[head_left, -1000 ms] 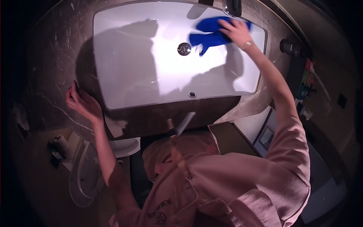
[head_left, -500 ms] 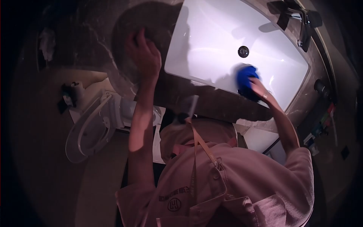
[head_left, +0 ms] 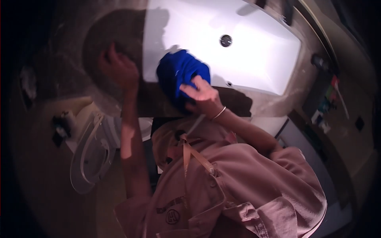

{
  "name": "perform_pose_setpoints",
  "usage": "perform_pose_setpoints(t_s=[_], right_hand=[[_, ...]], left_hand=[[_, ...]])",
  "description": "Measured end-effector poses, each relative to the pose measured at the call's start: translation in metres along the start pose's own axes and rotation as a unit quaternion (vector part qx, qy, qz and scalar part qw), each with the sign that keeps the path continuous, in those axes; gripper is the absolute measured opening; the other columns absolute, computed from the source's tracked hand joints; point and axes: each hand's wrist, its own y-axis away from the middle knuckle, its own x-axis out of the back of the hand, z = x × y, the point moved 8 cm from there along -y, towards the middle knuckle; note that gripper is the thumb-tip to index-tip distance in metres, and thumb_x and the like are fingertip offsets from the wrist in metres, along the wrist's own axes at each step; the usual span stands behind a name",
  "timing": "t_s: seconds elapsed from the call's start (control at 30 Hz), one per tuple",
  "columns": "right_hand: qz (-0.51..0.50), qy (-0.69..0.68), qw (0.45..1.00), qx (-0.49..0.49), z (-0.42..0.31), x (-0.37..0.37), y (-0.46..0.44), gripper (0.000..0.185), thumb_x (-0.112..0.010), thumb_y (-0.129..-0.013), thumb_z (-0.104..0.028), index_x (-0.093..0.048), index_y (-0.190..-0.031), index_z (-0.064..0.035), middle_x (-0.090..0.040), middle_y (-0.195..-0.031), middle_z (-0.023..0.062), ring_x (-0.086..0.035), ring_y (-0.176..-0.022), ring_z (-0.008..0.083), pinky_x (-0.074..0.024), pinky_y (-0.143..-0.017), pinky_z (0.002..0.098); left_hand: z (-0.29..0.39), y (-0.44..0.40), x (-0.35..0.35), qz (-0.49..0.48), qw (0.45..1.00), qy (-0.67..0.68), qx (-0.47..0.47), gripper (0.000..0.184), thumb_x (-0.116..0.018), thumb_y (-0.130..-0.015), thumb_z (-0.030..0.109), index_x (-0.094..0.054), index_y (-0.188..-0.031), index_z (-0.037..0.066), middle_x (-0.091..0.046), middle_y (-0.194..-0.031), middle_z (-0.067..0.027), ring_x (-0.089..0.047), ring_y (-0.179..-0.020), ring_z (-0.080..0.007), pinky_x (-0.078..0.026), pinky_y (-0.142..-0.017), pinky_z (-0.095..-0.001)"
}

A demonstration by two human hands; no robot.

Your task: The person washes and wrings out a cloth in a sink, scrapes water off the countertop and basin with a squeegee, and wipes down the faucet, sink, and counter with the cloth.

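A bunched blue cloth [head_left: 178,73] lies over the near left part of the white sink [head_left: 258,59], crossing its rim onto the dark counter edge. On top of it is my right hand [head_left: 204,95], bracelet at the wrist, its fingers gripping the fabric. The cloth's underside is hidden. To the left, in shadow, my left hand [head_left: 119,67] is over the stone counter [head_left: 71,47], fingers apart and holding nothing. Whether it touches the surface is hard to see.
A round drain [head_left: 226,40] sits in the basin, with a tap [head_left: 286,14] behind it. The toilet [head_left: 91,158] with raised lid stands lower left. Small bottles and packets [head_left: 327,103] are at the right. A lanyard [head_left: 186,154] hangs from my neck.
My right hand has carried the blue cloth leftward from the basin's front right area to its near left rim. The camera view has shifted too. My left hand stays over the counter.
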Motion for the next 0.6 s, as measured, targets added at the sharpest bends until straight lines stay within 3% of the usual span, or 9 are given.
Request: perform_pose_setpoints(t_s=[0.07,0.2,0.27,0.33,0.4,0.5,0.6], right_hand=[[0.048,0.014,0.998,-0.023,0.014,0.013,0.032,0.057,-0.077,-0.056,-0.017,-0.06,-0.11,-0.0225,-0.05,-0.104,0.0123,-0.056,-0.091,0.0319,-0.0506,-0.074,0.0383],[0.143,0.016,0.961,-0.238,0.105,0.054,0.12,0.048,-0.073,-0.058,-0.014,-0.062,-0.104,-0.0227,-0.053,-0.102,0.0135,-0.056,-0.092,0.0351,-0.0493,-0.076,0.0411],[0.196,0.088,0.924,-0.316,0.142,0.084,0.157,0.043,-0.068,-0.062,-0.013,-0.063,-0.105,-0.0197,-0.056,-0.098,0.0137,-0.057,-0.091,0.0345,-0.0492,-0.076,0.0395],[0.26,0.006,0.902,-0.346,0.215,0.101,0.195,0.038,-0.064,-0.069,-0.012,-0.063,-0.108,-0.0119,-0.061,-0.096,0.0102,-0.06,-0.089,0.0257,-0.0489,-0.077,0.0343],[0.352,-0.257,0.777,-0.455,0.227,0.144,0.198,0.036,-0.061,-0.075,-0.01,-0.061,-0.111,-0.0028,-0.063,-0.098,0.0056,-0.058,-0.091,0.0156,-0.0467,-0.08,0.0295],[0.478,-0.397,0.725,-0.297,0.172,0.21,0.148,0.037,-0.052,-0.084,-0.01,-0.054,-0.119,0.0025,-0.06,-0.109,0.0038,-0.055,-0.098,0.0114,-0.042,-0.087,0.0254],[0.4,-0.391,0.808,-0.186,0.134,0.248,0.067,0.04,-0.054,-0.088,-0.014,-0.05,-0.123,0.0055,-0.055,-0.12,0.0076,-0.051,-0.108,0.014,-0.0391,-0.092,0.0244]], left_hand=[[-0.002,0.002,-0.002,-0.014,1.0,-0.014,0.01,0.036,-0.047,-0.083,0.012,-0.052,-0.119,0.009,-0.045,-0.113,-0.0211,-0.044,-0.103,-0.0376,-0.035,-0.089,-0.0484],[-0.005,0.0,-0.004,-0.035,0.999,-0.036,0.021,0.036,-0.046,-0.084,0.011,-0.052,-0.119,0.009,-0.045,-0.114,-0.0212,-0.044,-0.104,-0.0371,-0.035,-0.089,-0.0485],[-0.003,0.0,-0.005,-0.036,0.998,-0.038,0.025,0.036,-0.045,-0.084,0.01,-0.051,-0.119,0.009,-0.045,-0.113,-0.0212,-0.045,-0.104,-0.0374,-0.035,-0.09,-0.0488],[-0.003,0.001,-0.002,-0.038,0.998,-0.04,0.028,0.036,-0.045,-0.084,0.009,-0.051,-0.12,0.009,-0.045,-0.114,-0.0213,-0.045,-0.104,-0.0377,-0.035,-0.09,-0.049],[-0.001,-0.001,-0.001,-0.041,0.998,-0.041,0.033,0.036,-0.045,-0.084,0.009,-0.05,-0.12,0.008,-0.044,-0.115,-0.0215,-0.044,-0.105,-0.038,-0.035,-0.091,-0.049],[-0.003,-0.001,-0.003,-0.059,0.996,-0.041,0.052,0.036,-0.045,-0.085,0.009,-0.049,-0.121,0.007,-0.043,-0.117,-0.0218,-0.043,-0.107,-0.038,-0.034,-0.091,-0.0486],[0.002,-0.004,0.002,-0.064,0.996,-0.047,0.041,0.037,-0.046,-0.085,0.009,-0.048,-0.122,0.006,-0.042,-0.118,-0.0218,-0.042,-0.108,-0.0379,-0.034,-0.092,-0.0482]])
